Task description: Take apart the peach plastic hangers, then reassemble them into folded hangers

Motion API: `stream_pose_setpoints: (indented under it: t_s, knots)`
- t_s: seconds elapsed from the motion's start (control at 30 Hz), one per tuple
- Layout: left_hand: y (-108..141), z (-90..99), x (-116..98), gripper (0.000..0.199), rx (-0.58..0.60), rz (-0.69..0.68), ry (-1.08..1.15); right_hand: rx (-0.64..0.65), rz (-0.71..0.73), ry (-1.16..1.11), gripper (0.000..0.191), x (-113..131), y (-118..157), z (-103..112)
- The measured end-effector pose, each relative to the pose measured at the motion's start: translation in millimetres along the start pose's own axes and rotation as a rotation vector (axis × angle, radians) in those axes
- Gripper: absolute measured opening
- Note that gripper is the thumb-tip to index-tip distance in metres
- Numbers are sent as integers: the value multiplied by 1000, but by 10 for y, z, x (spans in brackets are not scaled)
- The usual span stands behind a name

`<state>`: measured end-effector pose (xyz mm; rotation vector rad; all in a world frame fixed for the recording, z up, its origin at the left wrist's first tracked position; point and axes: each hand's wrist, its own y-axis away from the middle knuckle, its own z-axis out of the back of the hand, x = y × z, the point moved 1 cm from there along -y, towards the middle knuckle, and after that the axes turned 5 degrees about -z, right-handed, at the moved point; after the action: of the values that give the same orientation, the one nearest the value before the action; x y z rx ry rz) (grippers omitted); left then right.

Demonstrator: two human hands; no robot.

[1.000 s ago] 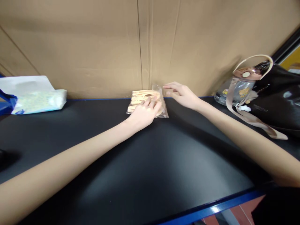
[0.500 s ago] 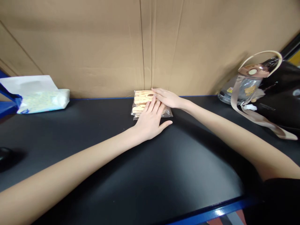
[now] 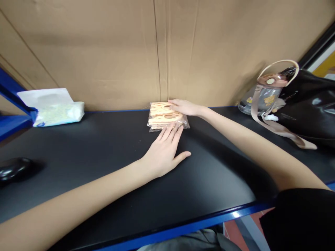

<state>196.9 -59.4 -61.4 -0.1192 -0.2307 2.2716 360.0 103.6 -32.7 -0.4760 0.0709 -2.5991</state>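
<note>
A clear plastic packet of flat, pale wooden-looking pieces with oval openings lies at the back of the black table, close to the cardboard wall. My right hand rests over its upper right corner, fingers stretched out flat. My left hand is palm down in front of the packet, fingers spread and thumb out to the side. Its fingertips reach the packet's front edge. What exactly the pieces are I cannot make out.
A tissue pack stands at the back left, and a black computer mouse lies nearer on the left. On the right are a clear bottle with a strap and a black bag. Cardboard walls the back.
My left hand has drawn back toward me, from on top of the packet to its front edge, uncovering more of it. The right hand stays nearly in place. The view has shifted slightly.
</note>
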Motion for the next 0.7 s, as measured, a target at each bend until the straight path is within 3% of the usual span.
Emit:
stream_pose_setpoints:
  t_s: [0.17, 0.23, 0.33, 0.5, 0.7]
  knots:
    - [228, 46, 106, 75, 83, -30, 49, -80, 25, 56, 64, 227, 172, 183]
    - [288, 50, 197, 75, 108, -14, 65, -160, 74, 84, 61, 366, 390, 234]
    - [365, 51, 331, 77, 131, 37, 80, -296, 272, 133, 44, 544, 831, 182]
    - [443, 81, 488, 81, 186, 28, 92, -126, 369, 55, 37, 538, 1401, -181]
    - [479, 115, 471, 74, 197, 10, 60, -14, 272, 68, 55, 386, 1513, -339]
